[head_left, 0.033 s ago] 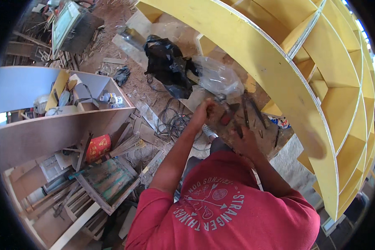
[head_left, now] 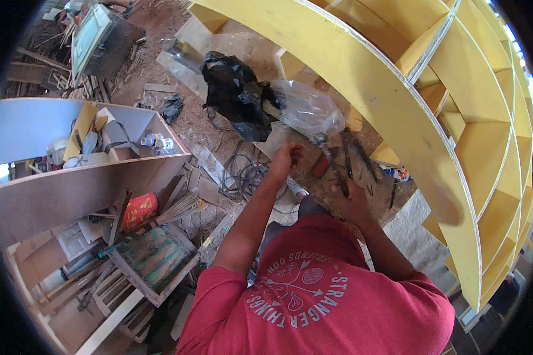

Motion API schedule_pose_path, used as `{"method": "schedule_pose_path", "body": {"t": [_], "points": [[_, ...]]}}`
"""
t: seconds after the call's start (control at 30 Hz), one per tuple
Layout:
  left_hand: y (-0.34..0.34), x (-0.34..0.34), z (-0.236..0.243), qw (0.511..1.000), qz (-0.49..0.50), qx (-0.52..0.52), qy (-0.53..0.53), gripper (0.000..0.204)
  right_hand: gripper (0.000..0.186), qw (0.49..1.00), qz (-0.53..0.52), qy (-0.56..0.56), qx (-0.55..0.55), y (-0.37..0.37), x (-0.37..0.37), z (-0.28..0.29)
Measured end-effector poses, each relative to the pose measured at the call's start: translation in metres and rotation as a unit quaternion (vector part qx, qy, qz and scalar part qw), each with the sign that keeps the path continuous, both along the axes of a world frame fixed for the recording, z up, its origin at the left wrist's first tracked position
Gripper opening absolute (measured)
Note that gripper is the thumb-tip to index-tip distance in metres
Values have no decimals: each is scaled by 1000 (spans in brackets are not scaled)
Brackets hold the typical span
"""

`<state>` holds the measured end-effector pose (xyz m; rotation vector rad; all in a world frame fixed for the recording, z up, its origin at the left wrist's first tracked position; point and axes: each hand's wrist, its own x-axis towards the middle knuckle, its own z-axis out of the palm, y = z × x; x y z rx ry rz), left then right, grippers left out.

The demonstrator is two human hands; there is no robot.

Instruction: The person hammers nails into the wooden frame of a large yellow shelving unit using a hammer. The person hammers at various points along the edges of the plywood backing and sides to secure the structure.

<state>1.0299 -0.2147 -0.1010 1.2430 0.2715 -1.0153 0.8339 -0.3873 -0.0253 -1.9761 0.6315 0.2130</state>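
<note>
One slim, dark, knob-ended tool [head_left: 337,170] (perhaps a hammer) is gripped by the right hand [head_left: 352,200]; left hand [head_left: 286,158] curled, contents unclear.

Whether the curled left hand [head_left: 285,161] grips anything cannot be told, while the right hand [head_left: 352,201] hides the near end of a blurred, dark tool [head_left: 336,170]. The top edge crops the yellow frame [head_left: 373,89]; the lower edge cuts the red shirt [head_left: 349,302], which covers most of the legs [head_left: 311,206]. The cabinet [head_left: 83,188] is cut off at left. The inside of the black bag [head_left: 228,89] is out of sight.
</note>
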Motion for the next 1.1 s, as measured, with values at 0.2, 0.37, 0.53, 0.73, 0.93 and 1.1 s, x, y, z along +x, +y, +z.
{"method": "schedule_pose_path", "body": {"t": [0.2,0.37,0.53,0.73,0.93,1.1], "points": [[5,2,44,946,114,-282,113,50,25,988,-147,-19,31,-9,-32,15],[17,-33,105,936,127,-322,63,50,24,968,-148,-169,114,10,-8,53],[23,-93,143,937,130,-321,-32,45,28,981,-49,-144,124,36,-7,89],[39,-209,167,942,170,-275,-92,35,26,956,-5,-275,106,73,-79,89],[79,-342,171,916,232,-317,-83,31,16,938,5,-289,193,106,-200,99],[96,-456,181,872,287,-397,3,31,11,938,5,-293,187,116,-307,120]]}}
